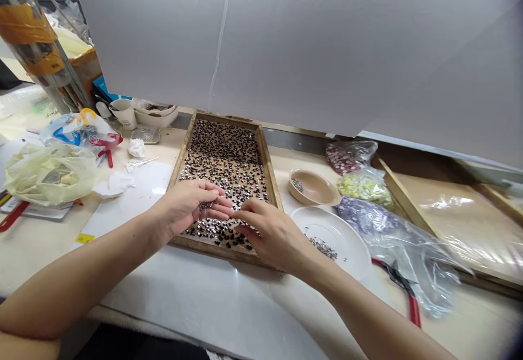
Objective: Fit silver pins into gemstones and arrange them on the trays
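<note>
My left hand (196,206) is turned palm up over the wooden tray (272,183), its fingers curled around several small silvery metal pieces (206,206). My right hand (267,232) comes in from the right, thumb and fingertips drawn together beside the left fingertips. Whatever its pinch holds is too small to make out. Many small shiny dark pieces (223,153) are spread over the tray, densest at the far end. Just right of the right hand, a white plate (355,243) carries a heap of small silvery parts (322,246).
A tan bowl (316,185) with small metal parts stands behind the plate. Bags of coloured pieces (363,188) and red-handled pliers (402,286) lie right, near another wooden tray (461,207). Plastic bags (51,172) and a white cup (125,114) are left. A pale panel (294,44) hangs behind.
</note>
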